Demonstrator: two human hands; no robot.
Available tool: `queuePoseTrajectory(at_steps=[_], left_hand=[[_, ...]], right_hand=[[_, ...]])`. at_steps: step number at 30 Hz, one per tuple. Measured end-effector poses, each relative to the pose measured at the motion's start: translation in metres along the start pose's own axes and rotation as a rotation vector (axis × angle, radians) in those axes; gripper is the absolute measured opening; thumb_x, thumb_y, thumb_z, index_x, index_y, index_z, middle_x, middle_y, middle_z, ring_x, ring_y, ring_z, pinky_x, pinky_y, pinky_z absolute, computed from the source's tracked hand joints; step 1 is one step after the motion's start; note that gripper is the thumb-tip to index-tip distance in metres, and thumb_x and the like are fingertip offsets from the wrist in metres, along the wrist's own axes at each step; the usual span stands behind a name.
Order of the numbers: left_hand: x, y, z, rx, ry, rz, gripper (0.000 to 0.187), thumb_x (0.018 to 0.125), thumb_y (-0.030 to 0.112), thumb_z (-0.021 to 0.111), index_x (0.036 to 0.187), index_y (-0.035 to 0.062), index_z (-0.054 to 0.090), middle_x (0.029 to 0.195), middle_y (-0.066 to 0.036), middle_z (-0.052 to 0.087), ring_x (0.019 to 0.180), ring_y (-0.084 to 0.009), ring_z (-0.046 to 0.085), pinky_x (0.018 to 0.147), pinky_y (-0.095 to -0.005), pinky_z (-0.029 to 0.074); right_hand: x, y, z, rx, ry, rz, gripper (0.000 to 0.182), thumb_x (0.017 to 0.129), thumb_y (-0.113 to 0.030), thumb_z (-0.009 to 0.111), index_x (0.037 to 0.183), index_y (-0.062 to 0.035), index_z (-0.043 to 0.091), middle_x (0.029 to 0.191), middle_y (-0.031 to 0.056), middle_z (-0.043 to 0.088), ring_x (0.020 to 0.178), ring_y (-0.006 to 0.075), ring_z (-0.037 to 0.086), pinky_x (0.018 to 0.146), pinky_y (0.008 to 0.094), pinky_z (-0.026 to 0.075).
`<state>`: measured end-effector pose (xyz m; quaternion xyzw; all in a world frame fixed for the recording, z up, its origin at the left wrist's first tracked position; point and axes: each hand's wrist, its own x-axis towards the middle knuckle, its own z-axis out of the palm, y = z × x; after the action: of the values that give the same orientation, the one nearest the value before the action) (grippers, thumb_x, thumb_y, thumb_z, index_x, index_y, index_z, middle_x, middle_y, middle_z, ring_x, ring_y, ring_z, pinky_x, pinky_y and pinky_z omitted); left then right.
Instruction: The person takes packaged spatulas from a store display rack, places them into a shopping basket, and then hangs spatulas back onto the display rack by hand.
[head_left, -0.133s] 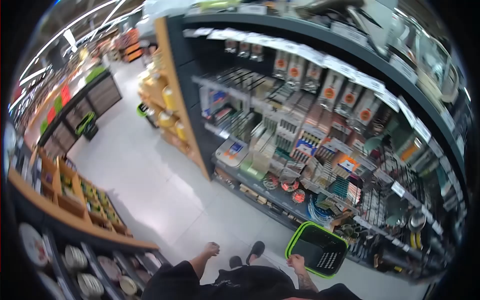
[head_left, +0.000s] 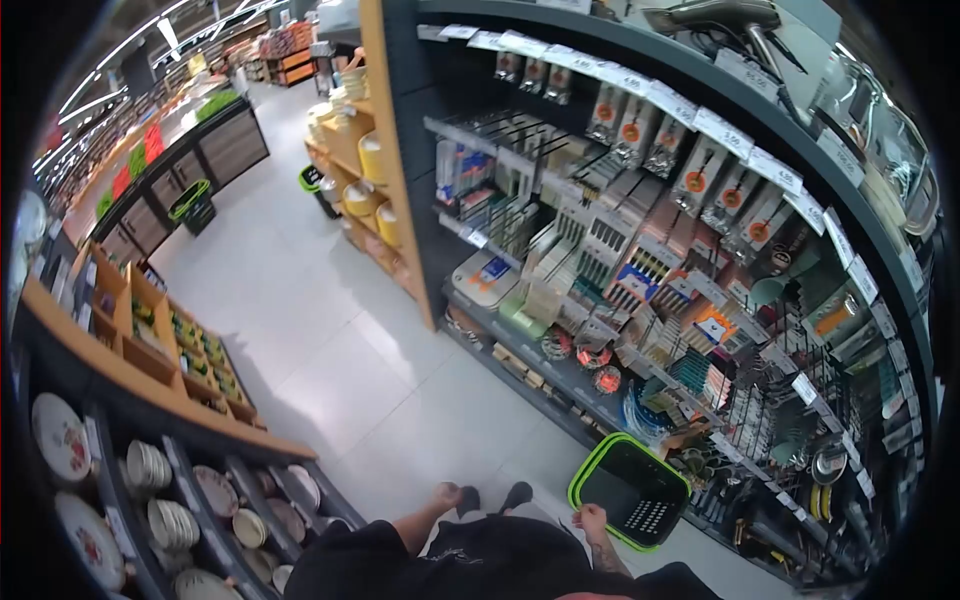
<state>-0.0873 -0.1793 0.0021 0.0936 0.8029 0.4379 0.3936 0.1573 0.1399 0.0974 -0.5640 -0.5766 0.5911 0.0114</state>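
Observation:
A black shopping basket with a bright green rim hangs at my right side, tilted, with holes visible in its wall. My right hand is closed at the basket's near-left edge; the part it grips is mostly hidden by the fingers. Nothing shows inside the basket. My left hand hangs low in front of my body, its fingers curled in with no object visible in them. Both shoes stand on the pale floor just beyond the hands.
A tall rack of packaged kitchen utensils lines the right. Plates and bowls fill a shelf at lower left, beside a wooden bin of jars. Pale tiled aisle floor leads away. Another green-rimmed basket stands farther off.
My view has shifted, so the shelves sit further right and look sharper. My left hand has moved slightly right, and my feet are now closer together. The right hand still holds the basket.

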Motion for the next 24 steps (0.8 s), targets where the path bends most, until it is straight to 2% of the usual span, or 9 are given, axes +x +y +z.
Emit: queuePoseTrajectory(at_steps=[3, 7, 9, 11, 14, 17, 19, 20, 24], left_hand=[[-0.053, -0.084, 0.026, 0.087, 0.307, 0.01, 0.04, 0.083, 0.037, 0.066, 0.093, -0.0023, 0.069, 0.078, -0.021, 0.069, 0.074, -0.0317, 0.068, 0.069, -0.0402, 0.054], [-0.125, -0.069, 0.006, -0.005, -0.044, -0.71, 0.033, 0.083, 0.029, 0.063, 0.091, -0.0029, 0.068, 0.082, -0.017, 0.069, 0.073, -0.0293, 0.068, 0.063, -0.0388, 0.055], [-0.139, -0.1, 0.002, 0.004, -0.063, -0.708, 0.028, 0.081, 0.024, 0.06, 0.085, -0.0021, 0.07, 0.073, -0.014, 0.068, 0.069, -0.026, 0.068, 0.06, -0.0377, 0.055], [-0.144, -0.099, -0.001, 0.17, -0.026, -0.726, 0.025, 0.082, 0.023, 0.06, 0.084, 0.0003, 0.071, 0.077, -0.013, 0.07, 0.069, -0.026, 0.069, 0.062, -0.0397, 0.057], [-0.144, -0.082, 0.026, 0.487, -0.067, -0.687, 0.023, 0.084, 0.021, 0.058, 0.082, 0.0015, 0.07, 0.077, -0.012, 0.07, 0.068, -0.0263, 0.069, 0.065, -0.0423, 0.059], [-0.139, -0.047, 0.08, 0.387, -0.049, -0.742, 0.023, 0.084, 0.022, 0.058, 0.083, 0.0015, 0.069, 0.077, -0.012, 0.07, 0.07, -0.0252, 0.07, 0.065, -0.0401, 0.058], [-0.148, -0.035, 0.12, 0.362, -0.144, -0.68, 0.024, 0.082, 0.022, 0.058, 0.078, 0.0014, 0.068, 0.073, -0.012, 0.069, 0.069, -0.0257, 0.07, 0.06, -0.0401, 0.057], [-0.147, -0.029, 0.139, 0.268, -0.194, -0.622, 0.025, 0.08, 0.023, 0.058, 0.072, 0.0013, 0.068, 0.07, -0.013, 0.068, 0.068, -0.0261, 0.07, 0.055, -0.0402, 0.055], [-0.15, -0.028, 0.202, 0.503, -0.121, -0.562, 0.044, 0.078, 0.039, 0.071, 0.091, -0.0027, 0.073, 0.089, -0.019, 0.073, 0.084, -0.0301, 0.071, 0.074, -0.041, 0.057]], right_hand=[[-0.002, 0.074, -0.012, -0.382, -0.017, -0.118, 0.024, 0.084, -0.022, 0.063, 0.089, 0.0002, 0.07, 0.077, 0.0137, 0.071, 0.068, 0.0242, 0.068, 0.063, 0.0349, 0.055], [0.043, 0.196, -0.075, -0.773, -0.184, -0.3, 0.028, 0.074, -0.029, 0.069, 0.083, -0.0039, 0.076, 0.08, 0.0169, 0.072, 0.083, 0.0319, 0.069, 0.079, 0.0397, 0.052], [0.038, 0.212, -0.103, -0.686, -0.221, -0.248, 0.03, 0.074, -0.029, 0.07, 0.085, -0.0021, 0.076, 0.077, 0.0163, 0.072, 0.079, 0.0288, 0.069, 0.078, 0.0396, 0.053], [0.026, 0.22, -0.122, -0.802, -0.189, -0.23, 0.027, 0.079, -0.036, 0.059, 0.097, -0.0229, 0.074, 0.094, 0.0104, 0.072, 0.091, 0.0315, 0.069, 0.076, 0.0454, 0.052], [0.035, 0.263, -0.156, -0.705, -0.142, -0.26, 0.03, 0.076, -0.031, 0.068, 0.091, -0.0059, 0.077, 0.089, 0.015, 0.074, 0.089, 0.0305, 0.07, 0.084, 0.0393, 0.053], [0.01, 0.258, -0.196, -0.657, -0.131, -0.093, 0.042, 0.083, -0.042, 0.055, 0.1, -0.0081, 0.074, 0.099, 0.0182, 0.071, 0.099, 0.0381, 0.066, 0.09, 0.0445, 0.05], [0.006, 0.279, -0.23, -0.485, -0.184, -0.13, 0.023, 0.083, -0.021, 0.061, 0.089, -0.0028, 0.074, 0.082, 0.0139, 0.073, 0.066, 0.0252, 0.069, 0.062, 0.036, 0.055], [-0.025, 0.236, -0.238, -0.135, 0.0, 0.264, 0.016, 0.082, -0.012, 0.061, 0.083, -0.0003, 0.071, 0.074, 0.0112, 0.07, 0.056, 0.0179, 0.065, 0.05, 0.0315, 0.052], [-0.01, 0.247, -0.284, -0.096, -0.022, 0.399, 0.017, 0.082, -0.011, 0.056, 0.074, 0.0004, 0.067, 0.067, 0.0114, 0.068, 0.053, 0.0192, 0.065, 0.047, 0.0336, 0.051]])
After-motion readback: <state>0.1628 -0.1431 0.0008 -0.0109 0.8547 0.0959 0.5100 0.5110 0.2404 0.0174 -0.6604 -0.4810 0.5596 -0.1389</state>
